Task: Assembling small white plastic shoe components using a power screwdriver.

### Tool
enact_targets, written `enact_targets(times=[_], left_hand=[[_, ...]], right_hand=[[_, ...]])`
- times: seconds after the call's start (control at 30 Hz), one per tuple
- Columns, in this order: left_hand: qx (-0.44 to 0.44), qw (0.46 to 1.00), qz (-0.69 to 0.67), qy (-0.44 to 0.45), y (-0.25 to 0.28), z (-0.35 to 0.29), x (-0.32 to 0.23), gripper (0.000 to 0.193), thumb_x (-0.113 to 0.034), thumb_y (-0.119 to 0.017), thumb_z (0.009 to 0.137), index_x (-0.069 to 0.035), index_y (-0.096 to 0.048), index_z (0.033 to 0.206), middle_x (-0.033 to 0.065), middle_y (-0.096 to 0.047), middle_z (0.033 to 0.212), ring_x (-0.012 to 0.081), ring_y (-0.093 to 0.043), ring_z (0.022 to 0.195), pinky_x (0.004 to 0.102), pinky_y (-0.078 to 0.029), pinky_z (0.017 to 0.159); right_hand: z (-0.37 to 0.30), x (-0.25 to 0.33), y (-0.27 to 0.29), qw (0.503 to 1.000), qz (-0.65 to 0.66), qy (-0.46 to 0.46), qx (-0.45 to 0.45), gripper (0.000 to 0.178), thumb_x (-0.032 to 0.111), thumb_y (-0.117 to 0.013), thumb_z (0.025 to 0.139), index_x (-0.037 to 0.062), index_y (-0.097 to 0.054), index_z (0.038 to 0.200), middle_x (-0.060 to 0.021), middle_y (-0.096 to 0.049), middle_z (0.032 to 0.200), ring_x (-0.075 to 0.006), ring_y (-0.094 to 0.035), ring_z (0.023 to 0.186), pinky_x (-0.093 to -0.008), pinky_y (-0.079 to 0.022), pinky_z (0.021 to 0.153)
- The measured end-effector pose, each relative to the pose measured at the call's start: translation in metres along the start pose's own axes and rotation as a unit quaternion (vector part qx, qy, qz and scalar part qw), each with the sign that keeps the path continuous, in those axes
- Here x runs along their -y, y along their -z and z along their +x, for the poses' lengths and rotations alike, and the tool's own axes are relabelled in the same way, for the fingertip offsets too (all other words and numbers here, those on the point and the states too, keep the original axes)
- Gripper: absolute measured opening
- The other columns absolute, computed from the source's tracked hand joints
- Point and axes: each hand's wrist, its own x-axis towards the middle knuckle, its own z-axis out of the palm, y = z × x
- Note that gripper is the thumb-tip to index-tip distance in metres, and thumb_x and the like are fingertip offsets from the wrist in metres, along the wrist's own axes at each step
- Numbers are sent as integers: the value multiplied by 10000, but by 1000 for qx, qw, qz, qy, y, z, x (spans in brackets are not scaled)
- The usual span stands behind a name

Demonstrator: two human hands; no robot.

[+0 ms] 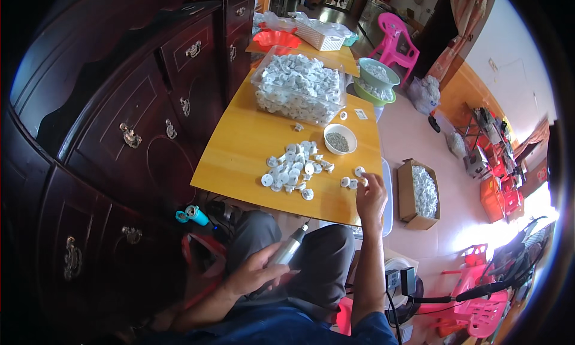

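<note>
A: Cabinet (120, 123) of dark wood fills frame left. Left hand (257, 272), lower centre, is clamped round a grey pen-shaped power driver (287, 249), tip up toward the table (239, 147) edge.

B: Centre?

A: Loose white plastic caps (293, 168); small white bowl (339, 138) of screws above them.

B: Right hand (371, 195)?

A: Fingers curled over single caps (352, 181) at the near edge; pinched or apart, cannot tell. Judgement: seat one cap flat before bringing the driver in.

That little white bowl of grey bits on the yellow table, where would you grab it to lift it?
Grip the small white bowl by its rim, coming straight down from above with fingers spread on opposite edges. It sits upright and open, filled with loose grey bits, so it probably should stay level. White plastic pieces crowd its near side, so the far side is freer.
</note>
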Motion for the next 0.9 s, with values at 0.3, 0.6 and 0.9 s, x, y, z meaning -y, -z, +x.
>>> enact_targets(times=[0.3,0.6,0.9], left_hand=[[-27,1000,-5,-1,0,0,4,638,-173,-591,978,-36,-288,1523,45,-585,937,67,-549,680,219,-472,560],[-43,998,-15,-34,3,-1,4,636,-168,-601,978,-29,-297,1519,-3,-554,844,48,-530,647,205,-453,539],[-41,998,-23,-36,3,-1,2,629,-152,-597,983,-23,-294,1519,-3,-547,837,44,-525,649,203,-448,540]], right_hand=[[126,14,-60,980,-124,38,152,141,175,-652,847,72,-723,911,-175,-706,931,-379,-680,851,-472,-543,778],[159,-11,-114,923,-221,7,315,174,230,-708,771,159,-769,918,-121,-732,959,-309,-698,923,-426,-553,832],[154,-18,-102,891,-223,76,389,188,187,-719,726,158,-768,906,-118,-724,902,-297,-684,872,-404,-538,772]])
